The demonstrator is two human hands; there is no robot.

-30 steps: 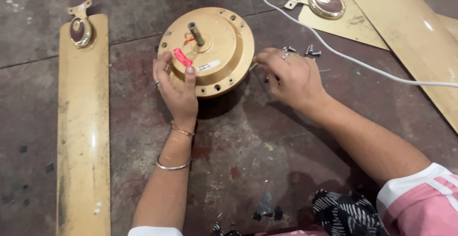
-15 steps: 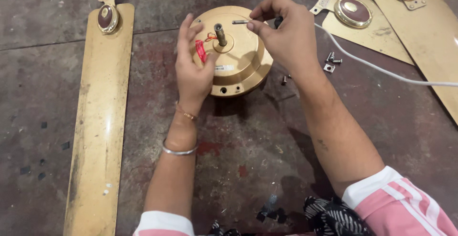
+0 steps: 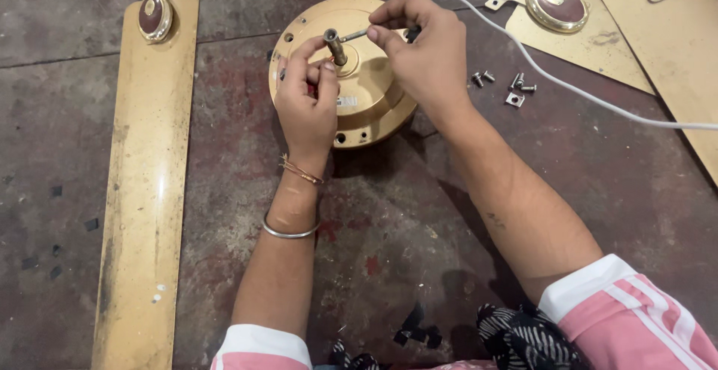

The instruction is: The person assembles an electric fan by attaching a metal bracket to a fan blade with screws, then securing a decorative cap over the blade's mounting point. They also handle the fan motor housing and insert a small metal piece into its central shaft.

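Note:
A round gold fan motor housing (image 3: pixel 370 104) lies on the floor with a short metal shaft (image 3: pixel 334 46) sticking up from its centre. My left hand (image 3: pixel 307 104) rests on the housing's near left side, its fingers curled against the base of the shaft. My right hand (image 3: pixel 422 52) reaches over the far side and pinches a thin metal pin (image 3: pixel 354 35) whose tip meets the top of the shaft.
A long gold fan blade (image 3: pixel 149 168) lies on the left. Two more gold blades (image 3: pixel 598 37) lie at the upper right, crossed by a white cable (image 3: pixel 568 86). Several loose screws and a small bracket (image 3: pixel 512 86) sit right of the housing. Patterned fabric (image 3: pixel 523 336) lies at the bottom.
My right hand left the screws on the floor, came up over the housing with the pin and brought it against the shaft. My left hand slid from the housing's edge towards the shaft.

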